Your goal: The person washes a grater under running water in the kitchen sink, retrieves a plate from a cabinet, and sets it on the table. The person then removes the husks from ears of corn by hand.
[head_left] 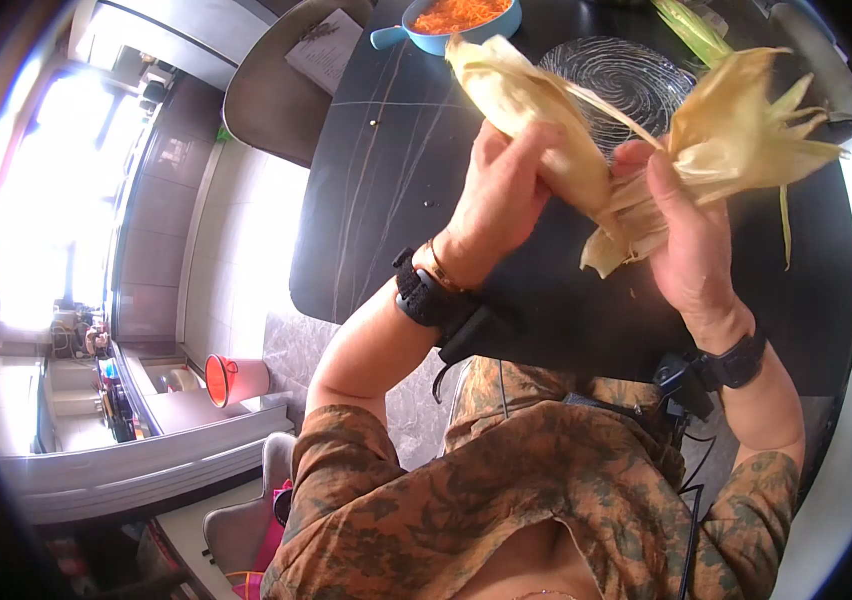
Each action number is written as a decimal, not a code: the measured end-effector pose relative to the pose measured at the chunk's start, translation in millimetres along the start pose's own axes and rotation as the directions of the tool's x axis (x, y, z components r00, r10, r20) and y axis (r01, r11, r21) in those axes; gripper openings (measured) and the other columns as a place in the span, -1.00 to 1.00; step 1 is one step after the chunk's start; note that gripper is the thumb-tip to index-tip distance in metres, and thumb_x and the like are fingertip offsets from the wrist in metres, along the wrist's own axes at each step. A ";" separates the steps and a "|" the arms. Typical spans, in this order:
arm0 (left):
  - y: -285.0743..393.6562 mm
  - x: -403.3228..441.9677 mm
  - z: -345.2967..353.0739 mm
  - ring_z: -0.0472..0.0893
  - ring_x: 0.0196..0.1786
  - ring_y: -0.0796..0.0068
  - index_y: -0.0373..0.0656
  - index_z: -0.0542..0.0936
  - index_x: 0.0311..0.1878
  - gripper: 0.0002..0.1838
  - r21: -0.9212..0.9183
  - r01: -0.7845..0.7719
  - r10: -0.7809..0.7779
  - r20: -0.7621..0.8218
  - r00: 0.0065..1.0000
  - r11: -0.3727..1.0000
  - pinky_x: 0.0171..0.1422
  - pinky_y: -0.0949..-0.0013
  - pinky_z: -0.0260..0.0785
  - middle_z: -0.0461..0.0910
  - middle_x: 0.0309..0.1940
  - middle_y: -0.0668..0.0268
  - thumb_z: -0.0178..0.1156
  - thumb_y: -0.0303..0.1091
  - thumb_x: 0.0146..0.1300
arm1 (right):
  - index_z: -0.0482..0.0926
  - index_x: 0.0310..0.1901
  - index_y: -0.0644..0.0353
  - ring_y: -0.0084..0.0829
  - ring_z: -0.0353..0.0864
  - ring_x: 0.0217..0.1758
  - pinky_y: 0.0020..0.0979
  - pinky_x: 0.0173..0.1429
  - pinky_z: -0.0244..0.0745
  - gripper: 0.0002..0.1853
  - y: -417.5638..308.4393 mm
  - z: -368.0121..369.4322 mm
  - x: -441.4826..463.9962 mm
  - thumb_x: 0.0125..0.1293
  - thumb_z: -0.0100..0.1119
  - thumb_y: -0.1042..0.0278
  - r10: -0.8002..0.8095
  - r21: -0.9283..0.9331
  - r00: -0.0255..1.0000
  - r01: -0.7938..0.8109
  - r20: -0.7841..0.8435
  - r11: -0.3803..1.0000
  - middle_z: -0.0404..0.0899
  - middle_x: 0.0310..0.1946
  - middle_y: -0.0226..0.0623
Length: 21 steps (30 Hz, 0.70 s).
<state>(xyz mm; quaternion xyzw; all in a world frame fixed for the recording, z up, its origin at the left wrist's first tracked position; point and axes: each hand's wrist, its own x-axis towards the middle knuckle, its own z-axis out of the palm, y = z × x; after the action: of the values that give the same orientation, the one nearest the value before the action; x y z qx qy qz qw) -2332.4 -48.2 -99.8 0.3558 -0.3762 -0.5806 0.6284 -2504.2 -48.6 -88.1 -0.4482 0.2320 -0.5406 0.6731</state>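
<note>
Over the dark table, my left hand (511,180) is closed around an ear of corn (536,105) still wrapped in pale yellow husk. The ear lies tilted, its tip toward the upper left. Peeled-back husk leaves (736,125) fan out to the right, and my right hand (686,220) grips them near the base of the ear, thumb on top. A loose strip of husk stretches between the two hands. No kernels can be made out. Behind the corn, a clear glass plate (616,75) with a swirled pattern is partly hidden.
A blue handled dish (436,42) of shredded orange food stands at the table's far edge. Green leaves of husk (696,35) lie at the far right. Small crumbs dot the black table (376,200). A chair (271,85) holding papers stands left, and a red bucket (236,380) sits on the floor.
</note>
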 end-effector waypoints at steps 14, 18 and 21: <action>9.3 -5.2 1.4 0.54 -0.08 0.25 -0.31 0.42 0.03 -0.60 -0.341 0.306 -0.261 0.173 0.950 0.889 0.11 0.16 0.37 0.53 -0.14 0.14 -0.04 -0.32 0.13 | 0.23 -0.43 0.01 -0.68 -0.01 -0.66 -0.54 -0.40 0.16 -0.65 -6.7 4.7 -2.2 0.49 -0.26 0.01 0.203 0.223 0.971 -0.227 0.124 0.948 0.03 -0.72 -0.61; 10.5 -7.9 5.1 0.54 -0.07 0.25 -0.33 0.43 0.02 -0.61 -0.343 0.297 -0.235 0.211 0.949 0.891 0.11 0.21 0.37 0.54 -0.13 0.14 -0.04 -0.34 0.13 | 0.21 -0.43 0.01 -0.66 -0.04 -0.67 -0.53 -0.42 0.12 -0.66 -6.3 -2.1 -1.4 0.49 -0.28 0.05 0.292 0.334 0.942 -0.333 0.166 0.882 -0.03 -0.73 -0.62; 9.0 -8.9 5.7 0.54 -0.07 0.26 -0.33 0.44 -0.02 -0.64 -0.348 0.272 -0.213 0.199 0.957 0.897 0.09 0.23 0.37 0.55 -0.13 0.14 -0.04 -0.34 0.15 | 0.20 -0.43 0.01 -0.66 -0.05 -0.68 -0.52 -0.44 0.09 -0.68 -6.3 -4.1 -0.3 0.49 -0.28 0.07 0.281 0.393 0.946 -0.324 0.164 0.861 -0.06 -0.74 -0.61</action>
<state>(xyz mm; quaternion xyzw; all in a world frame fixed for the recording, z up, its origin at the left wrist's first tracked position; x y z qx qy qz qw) -2333.7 -38.7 -89.7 0.2282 -0.2600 -0.7410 0.5755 -2510.9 -49.9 -84.7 -0.2800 0.1452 -0.4417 0.8399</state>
